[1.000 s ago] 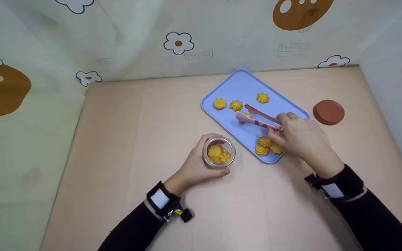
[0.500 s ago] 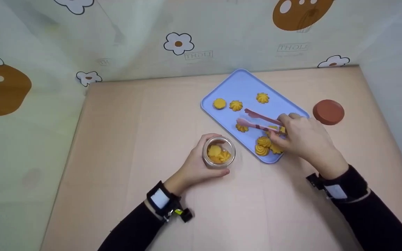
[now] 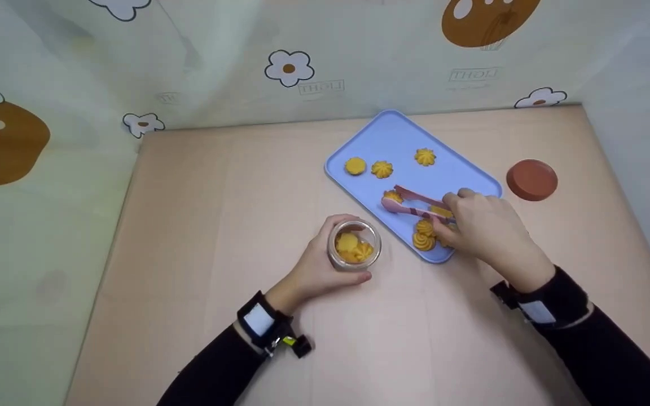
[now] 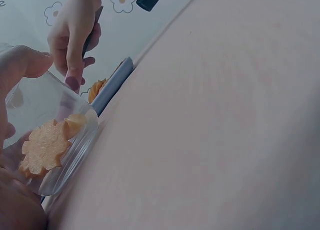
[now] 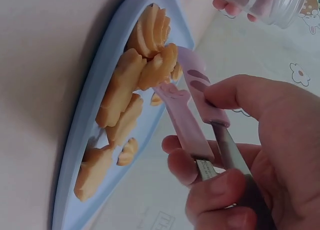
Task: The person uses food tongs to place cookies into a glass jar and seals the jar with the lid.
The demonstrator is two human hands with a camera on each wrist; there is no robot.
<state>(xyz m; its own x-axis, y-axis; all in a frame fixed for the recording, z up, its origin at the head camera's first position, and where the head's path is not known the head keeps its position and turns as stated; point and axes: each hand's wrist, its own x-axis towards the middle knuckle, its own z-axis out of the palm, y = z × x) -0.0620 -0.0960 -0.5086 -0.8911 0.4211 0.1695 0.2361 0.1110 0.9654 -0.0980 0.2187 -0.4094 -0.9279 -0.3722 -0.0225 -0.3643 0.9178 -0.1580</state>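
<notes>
My left hand [image 3: 325, 259] is wrapped round a clear jar [image 3: 378, 251] that stands on the table with its mouth up. Several yellow cookies [image 3: 348, 243] lie inside; through the jar's wall in the left wrist view a flower-shaped cookie [image 4: 45, 149] shows flat. My right hand [image 3: 483, 228] grips a pair of pink-tipped tongs [image 5: 192, 122] with metal arms over the blue tray [image 3: 392, 127]. The tong tips stand either side of a small ridged cookie [image 3: 392, 195] near the tray's front-left edge. More cookies [image 3: 424, 241] are heaped at the tray's near corner, partly under my right hand.
A reddish-brown round lid [image 3: 531, 179] lies on the table [image 3: 235, 197] to the right of the tray. Farther up the tray are three separate cookies, one a plain disc [image 3: 355, 166]. A patterned cloth [image 3: 218, 62] hangs behind the table.
My right hand has brought the tongs down and nearer, so their tips now straddle the small cookie by the tray's edge. The left hand and jar have stayed in place.
</notes>
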